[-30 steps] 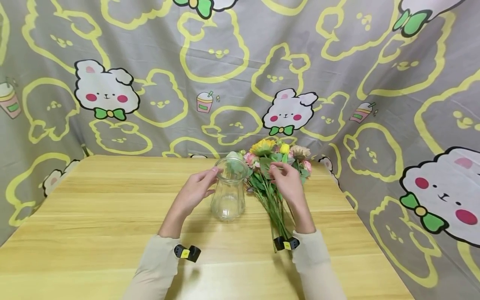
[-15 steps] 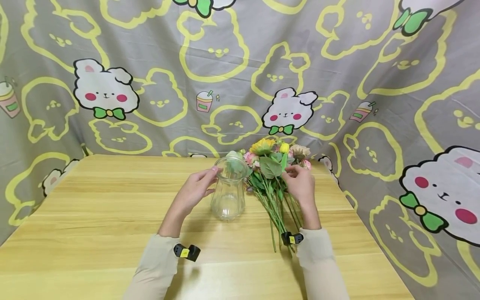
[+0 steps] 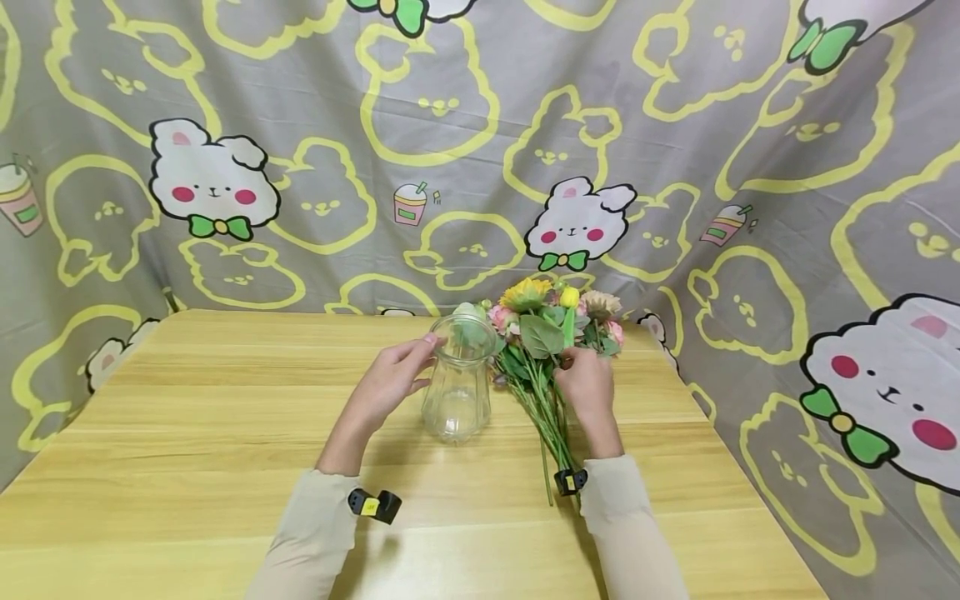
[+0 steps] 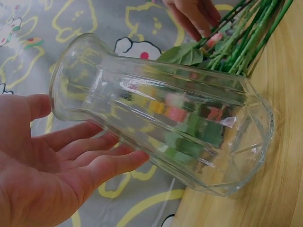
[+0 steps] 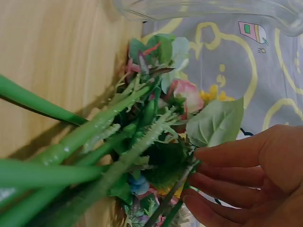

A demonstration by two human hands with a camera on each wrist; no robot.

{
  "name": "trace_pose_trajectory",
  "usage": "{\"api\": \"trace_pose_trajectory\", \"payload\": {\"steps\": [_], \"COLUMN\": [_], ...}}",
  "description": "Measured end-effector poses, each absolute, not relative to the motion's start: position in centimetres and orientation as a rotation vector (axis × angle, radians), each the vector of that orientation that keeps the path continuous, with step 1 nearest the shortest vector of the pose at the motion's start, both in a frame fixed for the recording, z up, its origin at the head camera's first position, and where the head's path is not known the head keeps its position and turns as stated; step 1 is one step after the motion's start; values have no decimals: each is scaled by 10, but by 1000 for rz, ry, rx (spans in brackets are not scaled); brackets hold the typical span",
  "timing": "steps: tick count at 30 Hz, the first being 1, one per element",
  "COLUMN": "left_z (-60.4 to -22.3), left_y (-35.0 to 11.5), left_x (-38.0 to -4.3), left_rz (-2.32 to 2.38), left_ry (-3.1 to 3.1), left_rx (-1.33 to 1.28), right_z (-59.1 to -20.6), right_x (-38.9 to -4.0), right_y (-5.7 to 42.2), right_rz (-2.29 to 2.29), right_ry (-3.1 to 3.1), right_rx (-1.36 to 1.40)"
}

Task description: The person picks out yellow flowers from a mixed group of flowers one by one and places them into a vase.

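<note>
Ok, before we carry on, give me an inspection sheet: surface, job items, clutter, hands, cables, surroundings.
Surface: wooden table, light grain.
Job items: clear glass vase upright, no stems inside; flower bunch lying on its right, blooms toward the curtain.
Clutter: nothing seen.
Hands: left hand touches the vase near its rim; right hand is at the stems, grip unclear.
Cables: nothing seen.
Surroundings: grey cartoon-print curtain.

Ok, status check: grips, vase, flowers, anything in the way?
Left grip touching upright, empty vase. Right grip at flower stems, hold unclear. Flowers lying beside vase. Vase mouth unblocked.
</note>
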State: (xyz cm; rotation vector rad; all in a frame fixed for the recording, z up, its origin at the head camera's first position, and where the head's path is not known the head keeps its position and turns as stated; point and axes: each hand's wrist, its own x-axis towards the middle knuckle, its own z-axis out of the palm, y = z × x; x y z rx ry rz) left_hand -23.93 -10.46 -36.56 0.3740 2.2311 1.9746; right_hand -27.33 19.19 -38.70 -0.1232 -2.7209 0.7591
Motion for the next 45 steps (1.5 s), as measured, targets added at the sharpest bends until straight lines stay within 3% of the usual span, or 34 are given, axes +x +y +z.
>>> {"api": "trace_pose_trajectory", "payload": {"steps": [22,36,45], "left_z": [-366,-365,-367], "left_y": [-104,-105,-105], "left_x": [-241,-242,-241], "left_rz": [1983,1983,1987], "left_ry": [2225,2214,2210], "left_rx": [377,373,357], "right_z": [-395,-379,-366], "right_x": [-279,-274,-268], "right_y": [188,187,188], "right_rz": [809,1226,1262], "right_ry": [-2704,-2517,-2329], "right_rx": [-168,-158,-160]}}
